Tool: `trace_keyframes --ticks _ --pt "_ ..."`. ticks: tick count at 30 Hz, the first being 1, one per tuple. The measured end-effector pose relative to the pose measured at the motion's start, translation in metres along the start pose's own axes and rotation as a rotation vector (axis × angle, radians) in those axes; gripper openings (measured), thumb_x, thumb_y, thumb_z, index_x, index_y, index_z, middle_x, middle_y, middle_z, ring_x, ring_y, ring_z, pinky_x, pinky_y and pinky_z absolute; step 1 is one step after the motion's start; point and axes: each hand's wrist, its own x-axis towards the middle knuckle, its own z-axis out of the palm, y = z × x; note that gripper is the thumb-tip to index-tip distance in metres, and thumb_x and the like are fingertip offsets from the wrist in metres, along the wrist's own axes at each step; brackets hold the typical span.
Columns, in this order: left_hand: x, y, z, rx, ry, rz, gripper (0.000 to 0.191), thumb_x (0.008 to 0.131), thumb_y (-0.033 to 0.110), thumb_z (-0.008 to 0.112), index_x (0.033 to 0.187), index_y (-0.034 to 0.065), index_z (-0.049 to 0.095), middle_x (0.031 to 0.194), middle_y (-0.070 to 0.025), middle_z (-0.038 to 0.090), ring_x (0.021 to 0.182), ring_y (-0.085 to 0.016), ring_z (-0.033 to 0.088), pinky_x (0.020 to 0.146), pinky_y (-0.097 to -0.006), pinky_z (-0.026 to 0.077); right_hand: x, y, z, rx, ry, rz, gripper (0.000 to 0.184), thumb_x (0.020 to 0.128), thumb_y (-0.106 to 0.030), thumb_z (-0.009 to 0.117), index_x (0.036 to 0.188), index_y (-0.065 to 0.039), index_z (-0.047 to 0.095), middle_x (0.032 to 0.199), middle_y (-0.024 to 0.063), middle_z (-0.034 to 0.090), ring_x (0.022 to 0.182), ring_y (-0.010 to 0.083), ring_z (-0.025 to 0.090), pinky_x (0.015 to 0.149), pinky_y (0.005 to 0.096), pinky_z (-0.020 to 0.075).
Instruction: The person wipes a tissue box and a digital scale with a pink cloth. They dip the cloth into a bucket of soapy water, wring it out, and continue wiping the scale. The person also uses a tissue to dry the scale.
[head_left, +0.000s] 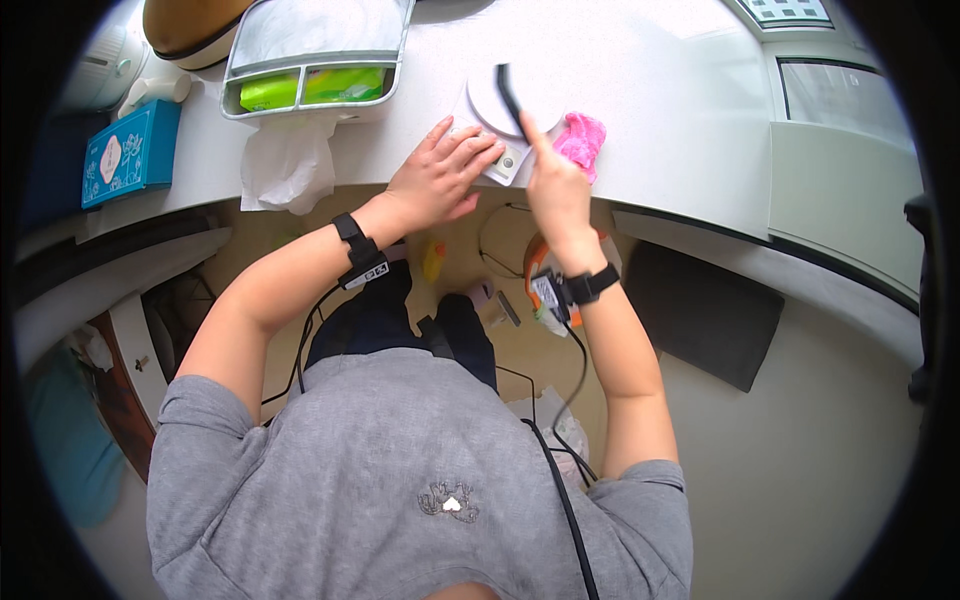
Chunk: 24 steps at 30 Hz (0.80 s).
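Observation:
A small white device with a round plate, seemingly a kitchen scale (484, 105), lies near the counter's front edge. My left hand (442, 176) rests over its front left part, fingers spread, partly covering the panel. In my right hand (559, 184) is a dark, slim curved tool (507, 91), blurred, held over the round plate with the index finger stretched along it. Its exact kind cannot be told. A crumpled pink cloth (583, 144) lies just right of the device, beside my right hand.
A white tissue box with compartments (315, 56) holds green packs, and a tissue (289, 165) hangs from it over the counter's edge. Left of it are a blue carton (131, 154) and a white cylindrical object (169, 88). Cables hang from both wrist straps.

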Motion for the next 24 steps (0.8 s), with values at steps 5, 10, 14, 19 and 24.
trace_keyframes --ticks 5,10,14,19,24 --pt "0.002 0.001 -0.003 -0.012 -0.034 -0.005 0.085 0.077 0.035 0.077 0.153 0.013 0.047 0.147 -0.007 0.051 0.141 -0.025 0.045 0.126 -0.0519 0.026 0.008 -0.001 -0.002 -0.009 0.144 0.16 0.06 0.092 0.003 0.055 0.147 -0.023 0.06 0.072 0.0231 0.064 0.064 0.0375 0.067 0.06 0.0469 0.0536" --pt "0.003 0.003 -0.005 -0.022 -0.054 -0.015 0.086 0.075 0.034 0.079 0.152 0.014 0.049 0.147 -0.0058 0.05 0.141 -0.025 0.045 0.125 -0.0522 0.027 0.012 -0.013 0.001 0.032 0.078 0.154 0.06 0.092 0.002 0.056 0.147 -0.022 0.06 0.071 0.0232 0.063 0.065 0.0389 0.068 0.061 0.0476 0.0551" --pt "0.004 0.005 -0.007 -0.012 -0.059 -0.03 0.084 0.075 0.032 0.079 0.151 0.0148 0.049 0.146 -0.0053 0.051 0.14 -0.025 0.046 0.125 -0.0522 0.028 0.012 -0.004 -0.013 0.121 -0.134 0.056 0.058 0.094 0.003 0.053 0.147 -0.021 0.06 0.075 0.0255 0.064 0.065 0.0385 0.067 0.061 0.0489 0.0528" --pt "0.005 0.006 -0.006 0.014 -0.051 -0.029 0.079 0.075 0.027 0.077 0.15 0.0151 0.052 0.146 -0.0048 0.052 0.139 -0.025 0.047 0.125 -0.0523 0.029 0.023 0.081 -0.042 0.174 0.409 0.432 0.044 0.106 -0.012 0.049 0.148 -0.018 0.058 0.086 0.0215 0.071 0.071 0.0352 0.07 0.066 0.0442 0.0559" --pt "0.006 0.006 -0.004 0.028 -0.029 -0.034 0.077 0.077 0.025 0.075 0.15 0.0163 0.052 0.145 -0.0052 0.053 0.139 -0.025 0.047 0.125 -0.0526 0.029 0.021 0.129 -0.033 -0.325 0.251 0.435 0.041 0.104 -0.019 0.056 0.144 -0.014 0.061 0.12 0.0216 0.063 0.11 0.0355 0.061 0.095 0.0484 0.0486"
